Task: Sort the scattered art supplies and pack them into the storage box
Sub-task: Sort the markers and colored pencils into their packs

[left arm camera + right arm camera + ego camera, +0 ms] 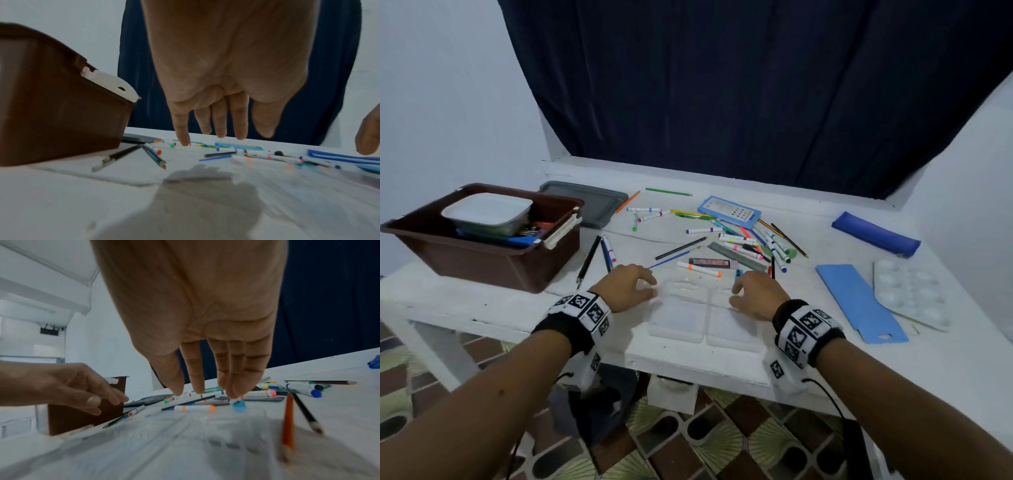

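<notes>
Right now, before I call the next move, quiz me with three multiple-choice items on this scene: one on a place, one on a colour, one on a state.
1. Where is the storage box?
A. left end of the table
B. right end
C. on the floor

2. What colour is the zip pouch?
A. red
B. blue
C. yellow

3. What are the left hand and right hand doing?
A. gripping markers
B. both inside the box
C. open, at the clear tray

Answers:
1 A, it stands left of the scattered markers.
2 B, the pouch is plainly blue.
3 C, relaxed fingers grip nothing.

Storage box (482, 246) left of scattered markers (743, 240).
</notes>
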`<action>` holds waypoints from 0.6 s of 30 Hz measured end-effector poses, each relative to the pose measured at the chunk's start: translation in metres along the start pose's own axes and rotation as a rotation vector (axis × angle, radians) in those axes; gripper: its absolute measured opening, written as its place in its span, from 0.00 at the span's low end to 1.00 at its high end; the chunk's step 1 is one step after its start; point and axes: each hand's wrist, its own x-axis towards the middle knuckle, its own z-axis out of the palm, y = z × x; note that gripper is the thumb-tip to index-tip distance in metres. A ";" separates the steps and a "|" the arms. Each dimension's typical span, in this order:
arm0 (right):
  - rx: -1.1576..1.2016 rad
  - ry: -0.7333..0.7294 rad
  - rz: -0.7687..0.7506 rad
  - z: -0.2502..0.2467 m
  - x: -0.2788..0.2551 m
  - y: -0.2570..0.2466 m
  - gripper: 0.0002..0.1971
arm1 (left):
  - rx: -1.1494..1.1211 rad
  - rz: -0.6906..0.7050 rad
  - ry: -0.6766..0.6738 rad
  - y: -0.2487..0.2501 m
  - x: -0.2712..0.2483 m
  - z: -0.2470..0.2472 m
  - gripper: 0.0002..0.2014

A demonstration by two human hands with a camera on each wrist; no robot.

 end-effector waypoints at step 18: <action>-0.099 -0.107 0.167 0.016 0.139 -0.041 0.14 | 0.577 -0.272 -0.099 -0.061 0.104 -0.024 0.16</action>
